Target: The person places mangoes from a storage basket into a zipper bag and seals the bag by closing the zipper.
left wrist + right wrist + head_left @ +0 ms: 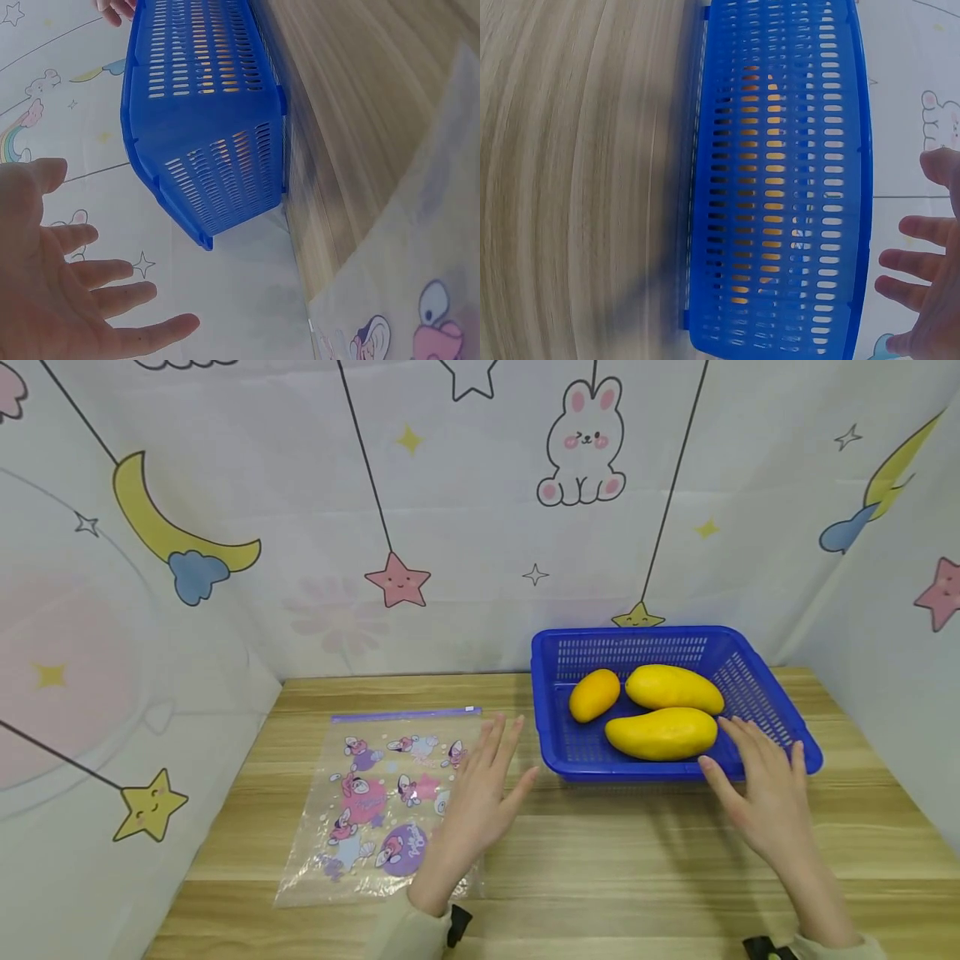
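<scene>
A blue plastic basket (pixel 558 752) stands at the back right of the table, holding two long yellow mangoes (pixel 663 733) and a smaller orange-yellow mango (pixel 595 696). My right hand (pixel 765 793) hovers over the basket's front right rim, fingers spread, holding nothing. In the right wrist view the fingers (pixel 915 262) are apart from the basket wall (pixel 780 187). My left hand (pixel 480 797) is held above the right side of a clear zip bag (pixel 315 827), hiding part of it; its fingers are extended and hold nothing. The bag lies flat, with cartoon prints and a purple slider strip (pixel 405 716) along its far edge.
The wood-grain table (pixel 600 868) meets a white cloth backdrop (pixel 480 527) printed with stars, moons and a rabbit, at the back and on both sides. Bare tabletop lies between the bag and the basket.
</scene>
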Tool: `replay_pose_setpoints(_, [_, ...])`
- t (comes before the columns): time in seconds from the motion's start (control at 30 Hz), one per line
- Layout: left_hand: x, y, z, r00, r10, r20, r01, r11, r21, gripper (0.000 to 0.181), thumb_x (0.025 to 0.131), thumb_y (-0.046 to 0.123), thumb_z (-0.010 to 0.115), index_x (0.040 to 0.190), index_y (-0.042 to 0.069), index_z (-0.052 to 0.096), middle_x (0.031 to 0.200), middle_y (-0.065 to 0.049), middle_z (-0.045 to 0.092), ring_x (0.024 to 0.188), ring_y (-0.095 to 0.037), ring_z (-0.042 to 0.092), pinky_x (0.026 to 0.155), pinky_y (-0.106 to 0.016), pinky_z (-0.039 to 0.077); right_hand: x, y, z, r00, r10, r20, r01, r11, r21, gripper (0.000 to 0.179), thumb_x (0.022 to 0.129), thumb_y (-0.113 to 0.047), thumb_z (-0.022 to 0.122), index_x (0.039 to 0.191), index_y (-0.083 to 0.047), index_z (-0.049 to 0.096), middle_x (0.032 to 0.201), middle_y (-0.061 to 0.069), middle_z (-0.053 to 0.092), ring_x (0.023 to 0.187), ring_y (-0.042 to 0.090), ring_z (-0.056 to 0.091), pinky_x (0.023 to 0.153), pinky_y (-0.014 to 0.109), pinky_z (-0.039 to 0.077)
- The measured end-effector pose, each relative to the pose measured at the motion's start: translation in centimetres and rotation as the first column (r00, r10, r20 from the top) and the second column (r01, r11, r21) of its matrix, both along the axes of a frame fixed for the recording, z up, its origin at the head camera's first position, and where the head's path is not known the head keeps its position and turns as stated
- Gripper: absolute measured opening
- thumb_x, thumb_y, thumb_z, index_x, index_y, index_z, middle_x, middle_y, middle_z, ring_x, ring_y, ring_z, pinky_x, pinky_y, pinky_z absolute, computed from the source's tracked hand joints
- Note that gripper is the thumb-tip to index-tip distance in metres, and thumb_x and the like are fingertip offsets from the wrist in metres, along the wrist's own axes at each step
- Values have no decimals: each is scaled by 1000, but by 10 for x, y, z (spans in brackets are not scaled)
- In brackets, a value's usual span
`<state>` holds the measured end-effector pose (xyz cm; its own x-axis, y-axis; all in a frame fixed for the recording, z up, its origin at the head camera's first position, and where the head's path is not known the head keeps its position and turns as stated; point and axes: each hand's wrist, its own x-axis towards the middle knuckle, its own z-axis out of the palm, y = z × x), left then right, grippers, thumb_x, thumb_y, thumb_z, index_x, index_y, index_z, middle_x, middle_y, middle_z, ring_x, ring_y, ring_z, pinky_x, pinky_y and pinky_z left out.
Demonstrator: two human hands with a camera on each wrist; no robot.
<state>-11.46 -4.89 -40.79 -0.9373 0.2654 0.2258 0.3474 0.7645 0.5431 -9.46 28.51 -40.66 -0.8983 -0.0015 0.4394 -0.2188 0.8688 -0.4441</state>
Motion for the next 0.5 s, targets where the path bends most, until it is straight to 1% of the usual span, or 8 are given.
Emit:
replay_pose_setpoints(0.1, [-1, 3, -1, 1000, -4, -8, 4, 1000, 15, 66, 98, 52, 44, 154, 32, 17, 162, -2, 13, 151, -25, 12, 118, -57, 22, -1, 5, 0, 1000, 0, 6, 0, 1000, -9, 55, 97, -33, 54, 144, -8, 41, 147, 28, 39, 136, 51, 31, 116, 66, -8])
replay_pose_setpoints(0.2, [-3, 5, 0, 1000, -5, -20, 6, 999, 33, 69, 95, 54, 48, 154, 32, 19, 162, -2, 15, 150, -26, 15, 115, -60, 26, -2, 9, 1, 1000, -1, 11, 1, 1000, -13, 54, 97, -32, 54, 144, -7, 41, 147, 29, 39, 135, 52, 31, 116, 67, -8])
replay_pose_setpoints(0.33, [-6, 8, 1, 999, -14, -31, 15, 999, 45, 74, 92, 55, 54, 153, 33, 19, 162, -3, 17, 149, -28, 19, 111, -64, 30, -4, 14, 1, 1000, -5, 24, 5, 1000, -13, 54, 98, -33, 52, 143, -6, 41, 146, 30, 39, 136, 52, 31, 116, 66, -9])
replay_pose_setpoints(0.5, [-8, 12, 0, 999, -32, 2, 32, 998, 51, 80, 87, 57, 60, 153, 35, 19, 163, -3, 14, 149, -28, 20, 112, -62, 30, -5, 19, 0, 999, -10, 33, 11, 1000, -19, 54, 98, -32, 51, 144, -5, 41, 145, 31, 39, 134, 54, 30, 115, 68, -10])
